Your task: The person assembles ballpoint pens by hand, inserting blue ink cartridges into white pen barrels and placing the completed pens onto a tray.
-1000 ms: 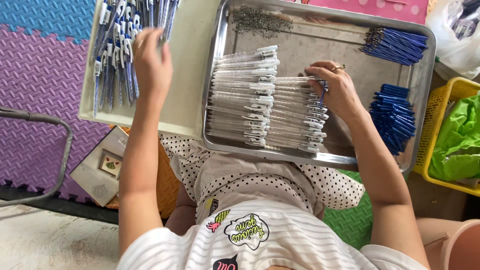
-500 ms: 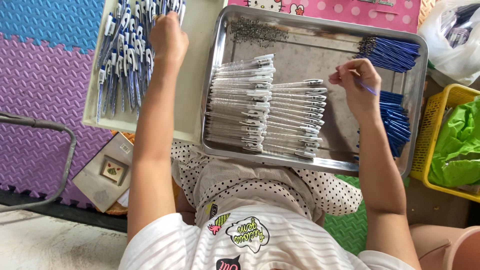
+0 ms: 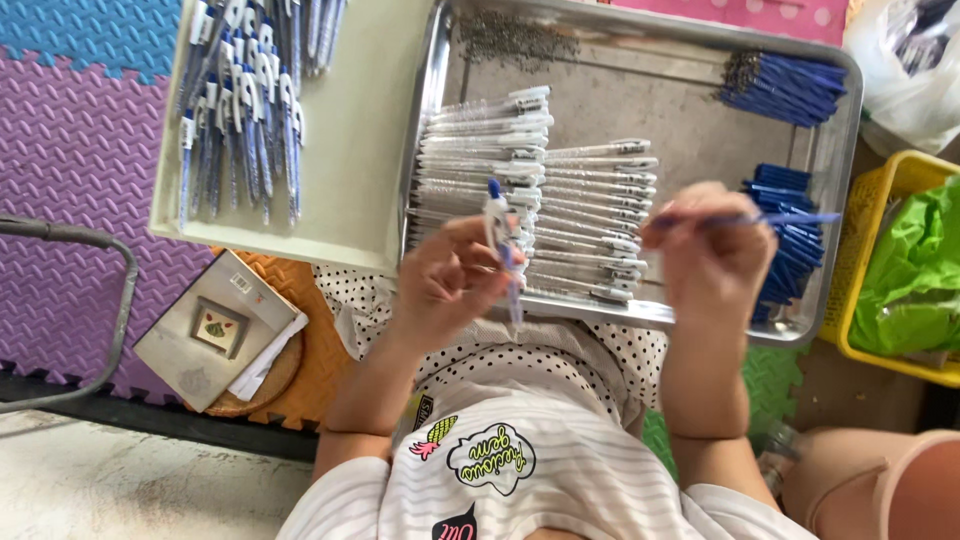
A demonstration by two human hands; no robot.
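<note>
my left hand [image 3: 450,275] is curled shut around a clear plastic pen barrel with a blue tip and white clip [image 3: 503,245], holding it nearly upright just above the near edge of the shallow steel tray [image 3: 845,120] on my lap. my right hand [image 3: 710,250] is pinched closed on a thin blue ink refill [image 3: 775,218], which lies level and sticks out to the right of my fingers. the two hands are near each other but apart, the refill not touching the barrel.

under my hands, in the middle of the tray, lie rows of clear empty pen barrels [image 3: 560,190]. a stack of blue refills [image 3: 785,245] sits at the tray's right side, and another bundle of blue refills [image 3: 785,85] lies in the far right corner. a little heap of small dark metal springs [image 3: 515,38] is at the far edge. to the left, a cream plastic tray [image 3: 350,150] holds finished blue and white pens [image 3: 245,100]. a yellow plastic basket [image 3: 880,200] with green bags [image 3: 915,275] stands on the right.
</note>
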